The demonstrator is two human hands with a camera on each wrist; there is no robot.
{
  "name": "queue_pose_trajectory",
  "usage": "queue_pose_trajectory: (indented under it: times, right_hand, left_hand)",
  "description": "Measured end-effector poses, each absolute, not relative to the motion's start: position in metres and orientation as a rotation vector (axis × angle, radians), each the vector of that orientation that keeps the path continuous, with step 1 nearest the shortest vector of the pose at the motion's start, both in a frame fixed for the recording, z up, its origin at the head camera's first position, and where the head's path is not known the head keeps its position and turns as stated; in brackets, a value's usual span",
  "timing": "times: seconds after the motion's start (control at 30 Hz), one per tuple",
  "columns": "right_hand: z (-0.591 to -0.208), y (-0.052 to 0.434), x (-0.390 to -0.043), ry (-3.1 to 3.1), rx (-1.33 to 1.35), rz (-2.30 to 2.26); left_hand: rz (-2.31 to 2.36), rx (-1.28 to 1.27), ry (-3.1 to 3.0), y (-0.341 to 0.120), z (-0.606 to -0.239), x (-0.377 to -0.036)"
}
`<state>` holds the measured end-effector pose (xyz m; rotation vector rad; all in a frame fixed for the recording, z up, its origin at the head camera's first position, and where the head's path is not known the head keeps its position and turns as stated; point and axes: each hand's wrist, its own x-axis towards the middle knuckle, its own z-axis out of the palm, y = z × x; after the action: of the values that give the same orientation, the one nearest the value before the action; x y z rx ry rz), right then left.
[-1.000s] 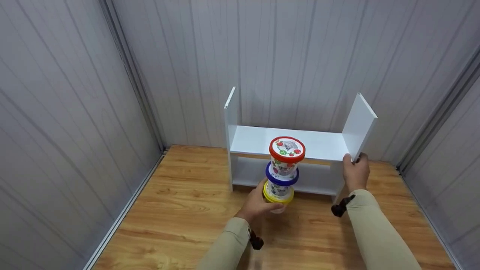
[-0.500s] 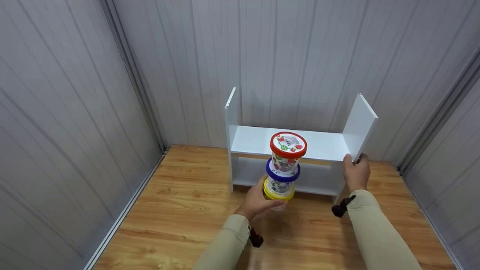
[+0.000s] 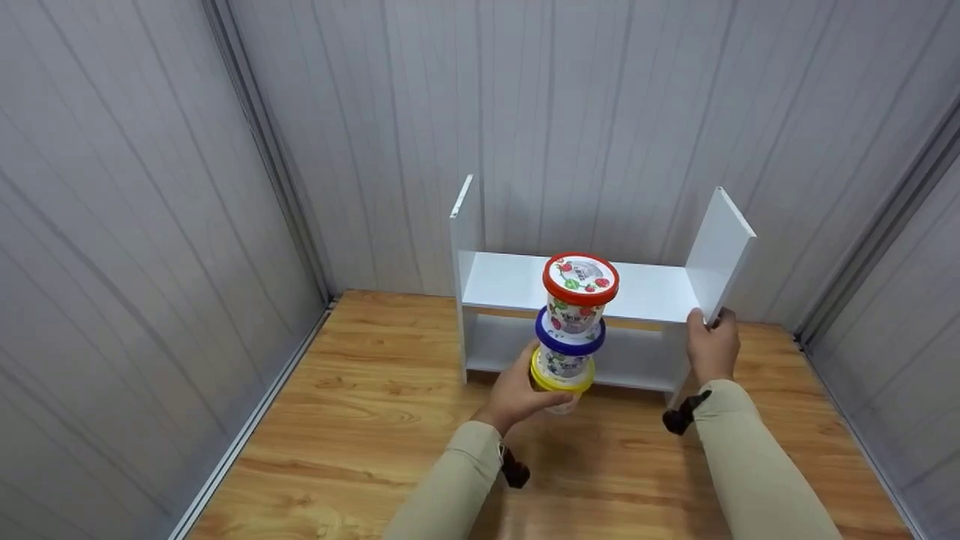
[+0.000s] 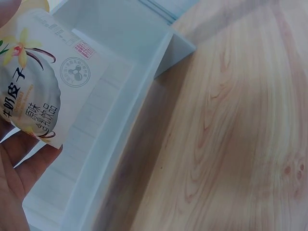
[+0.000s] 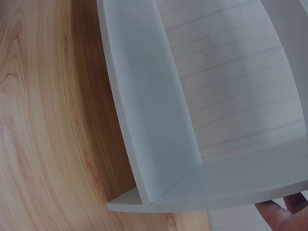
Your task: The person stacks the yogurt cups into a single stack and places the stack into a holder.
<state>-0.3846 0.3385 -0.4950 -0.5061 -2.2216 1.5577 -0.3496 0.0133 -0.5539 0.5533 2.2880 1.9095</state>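
Observation:
My left hand (image 3: 517, 390) grips the bottom cup of a stack of three tubs: a yellow-lidded tub (image 3: 561, 380) under a blue-lidded tub (image 3: 570, 341) under a red-lidded tub (image 3: 580, 286). The stack is held in the air in front of a small white shelf (image 3: 645, 292). In the left wrist view the held tub's printed side (image 4: 36, 94) lies against my palm (image 4: 14, 178), with the white shelf (image 4: 110, 120) below it. My right hand (image 3: 711, 343) holds the front edge of the shelf's right side panel (image 3: 724, 240). Its fingertips (image 5: 284, 215) show beside the white shelf (image 5: 159, 120) in the right wrist view.
The shelf stands on a wooden floor (image 3: 375, 420) against grey panelled walls (image 3: 150, 225) that close in on the left, back and right. Its upper board and lower compartment (image 3: 510, 345) hold nothing that I can see.
My left hand has lifted the stack of tubs a little higher and slightly right, toward the shelf's upper board. The right hand has stayed on the side panel.

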Motion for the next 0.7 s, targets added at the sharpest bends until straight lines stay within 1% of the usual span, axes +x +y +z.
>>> queue_pose_trajectory:
  times: [0.7]
  right_hand:
    - [-0.497, 0.333, -0.387, -2.222, -0.604, 1.676]
  left_hand:
    - [1.906, 0.688, 2.296, 0.021, -0.526, -0.36]
